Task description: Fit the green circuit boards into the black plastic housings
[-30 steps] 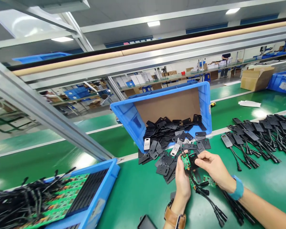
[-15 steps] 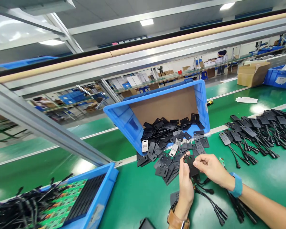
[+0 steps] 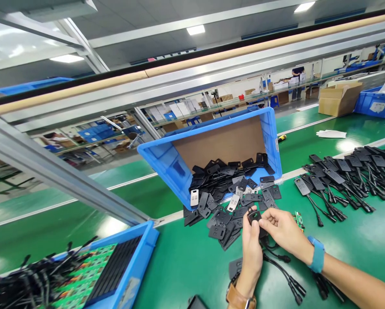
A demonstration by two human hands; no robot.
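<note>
My left hand is closed round a small black plastic case, gripping it by its edges. The thumb and fingers of my right hand pinch the same case from the right. Black cables with round connectors trail from below the case onto the bench. A small green circuit board shows just behind my right hand. Beyond my fingertips lies a loose pile of flat black covers. One dark cover rests beside my left wrist.
A blue bin lies on its side, spilling covers. At right are rows of cased cables. A blue tray at lower left holds circuit boards and cables. A white glove and a carton are farther back.
The case has tilted in my hands, its face now more foreshortened. My right hand has shifted slightly down, and more of the green board shows behind it.
</note>
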